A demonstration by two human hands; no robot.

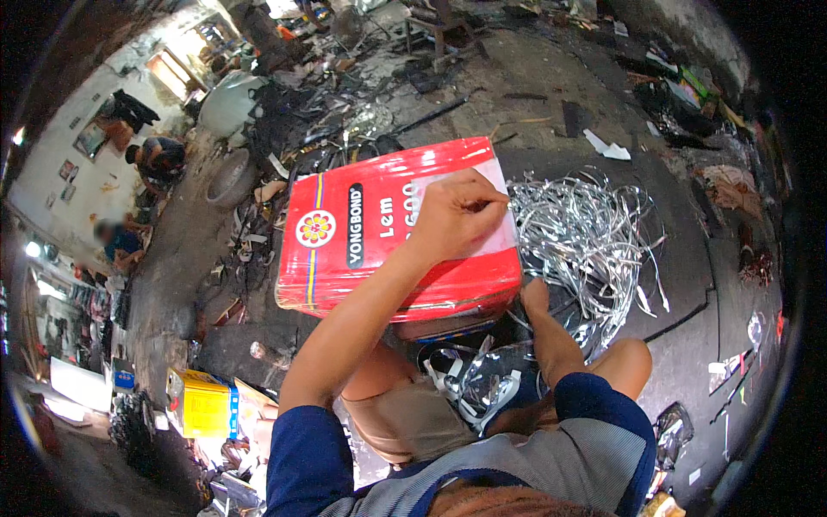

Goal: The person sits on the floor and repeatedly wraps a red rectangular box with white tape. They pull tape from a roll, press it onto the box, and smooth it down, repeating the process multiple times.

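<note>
Head view: left hand (pixel 457 215) pinching white sheet (pixel 500 211) atop red tin (pixel 370 233).

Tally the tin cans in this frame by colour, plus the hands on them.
Red rectangular tin can: 1, with the left hand resting on its top and the right hand at its lower right edge.
Yellow rectangular tin can: 1, on the floor at lower left.
Hands on a can: 2
Total cans: 2

One head-worn fisheye view, steeply downward and close over the lap, workshop floor bent round the rim
</note>
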